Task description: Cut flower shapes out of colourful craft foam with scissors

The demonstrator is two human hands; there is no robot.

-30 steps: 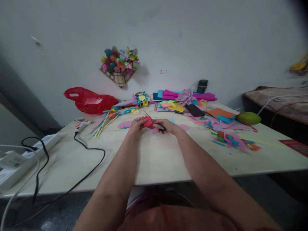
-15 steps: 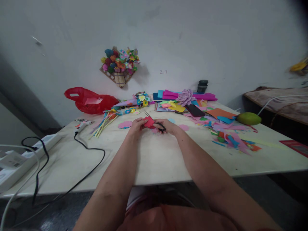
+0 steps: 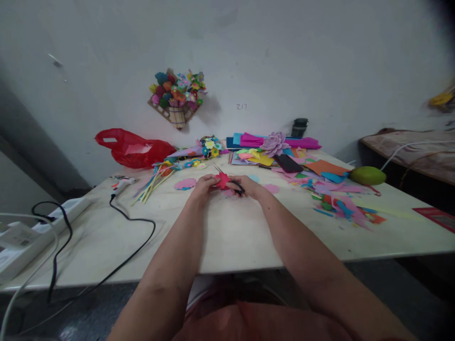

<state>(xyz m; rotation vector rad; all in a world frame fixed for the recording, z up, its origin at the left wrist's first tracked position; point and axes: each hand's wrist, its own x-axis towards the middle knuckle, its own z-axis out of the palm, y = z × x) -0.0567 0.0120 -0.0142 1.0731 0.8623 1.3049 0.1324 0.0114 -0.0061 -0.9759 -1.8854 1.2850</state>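
Note:
Between my two hands is a red paper flower [image 3: 223,180] with a scalloped edge, a little above the table. My left hand [image 3: 206,183] pinches its left side. Black-handled scissors [image 3: 239,187] are gripped in my right hand [image 3: 249,185], with their thin blades pointing up and left behind the flower. Part of the blades is hidden by the red paper. Left of my left hand lies a pink scalloped paper piece [image 3: 185,183]; another pink paper piece [image 3: 272,188] lies right of my right hand.
Paper strips [image 3: 149,184] and a red plastic bag [image 3: 138,150] lie at the left. A glue gun [image 3: 122,183] trails a black cord toward a power strip [image 3: 42,227]. Coloured scraps [image 3: 343,208], a phone [image 3: 288,164] and a green mango-like fruit [image 3: 368,175] sit at the right.
The red paper has turned in my fingers, so its petalled outline faces me more fully. Both hands stay nearly in place, the scissors still in the right one.

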